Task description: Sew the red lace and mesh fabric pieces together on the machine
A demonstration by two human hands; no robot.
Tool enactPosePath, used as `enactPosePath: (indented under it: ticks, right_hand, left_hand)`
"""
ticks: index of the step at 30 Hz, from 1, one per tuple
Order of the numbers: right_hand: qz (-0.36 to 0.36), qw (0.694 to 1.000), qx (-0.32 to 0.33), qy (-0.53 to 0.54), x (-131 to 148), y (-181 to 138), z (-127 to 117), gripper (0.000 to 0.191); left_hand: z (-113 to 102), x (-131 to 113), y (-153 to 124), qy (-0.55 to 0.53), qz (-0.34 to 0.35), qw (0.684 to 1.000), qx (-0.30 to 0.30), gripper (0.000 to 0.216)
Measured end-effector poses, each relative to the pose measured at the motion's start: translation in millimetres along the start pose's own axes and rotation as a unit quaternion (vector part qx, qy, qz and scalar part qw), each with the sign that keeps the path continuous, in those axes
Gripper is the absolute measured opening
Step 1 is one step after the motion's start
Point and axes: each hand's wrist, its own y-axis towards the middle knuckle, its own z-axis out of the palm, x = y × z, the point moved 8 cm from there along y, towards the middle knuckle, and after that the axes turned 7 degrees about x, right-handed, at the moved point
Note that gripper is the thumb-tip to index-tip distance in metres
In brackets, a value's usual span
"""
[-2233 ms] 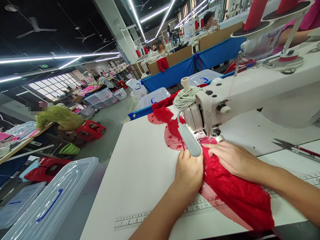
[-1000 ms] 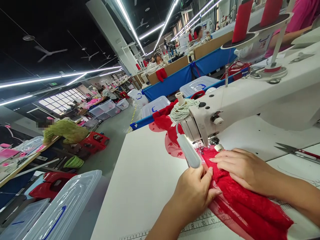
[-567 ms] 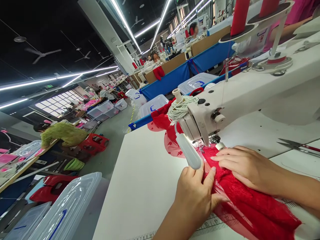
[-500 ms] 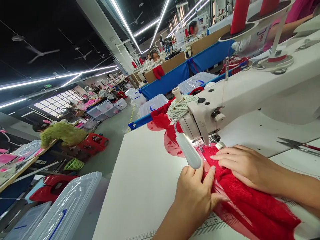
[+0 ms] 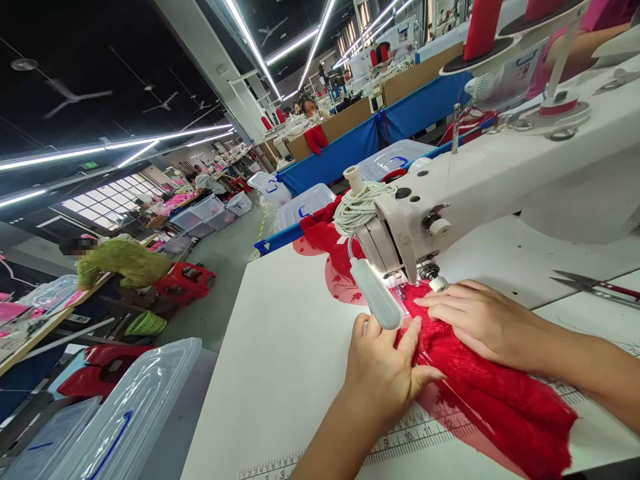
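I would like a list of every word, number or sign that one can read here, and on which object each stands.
"9", "11": on the printed ruler scale along the near edge of the table, beside the left hand.
Other numbers of the scale: too small to read, or covered by the red lace fabric.
Green sign at the ceiling: too small to read.

A piece of red lace fabric [image 5: 480, 393] is spread in loose folds across the white table [image 5: 280, 347], its near end crumpled over the printed ruler [image 5: 400, 437], its middle laid under the sewing machine [image 5: 500, 180], and its far end heaped at the table's edge.
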Motion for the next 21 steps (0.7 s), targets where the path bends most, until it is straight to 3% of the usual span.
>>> enactPosePath:
  ticks: [16, 21]
  right_hand:
    - [0.033, 0.999, 0.007, 0.011, -11, 5, 11, 0.038]
    - [-0.049, 0.998, -0.027, -0.003, 1, 5, 1, 0.04]
  left_hand:
    - [12, 11, 2, 0.001, 0.003, 1.0, 0.003, 0.061]
    - [-1, 1, 9, -0.097, 0.079, 0.992, -0.022, 0.061]
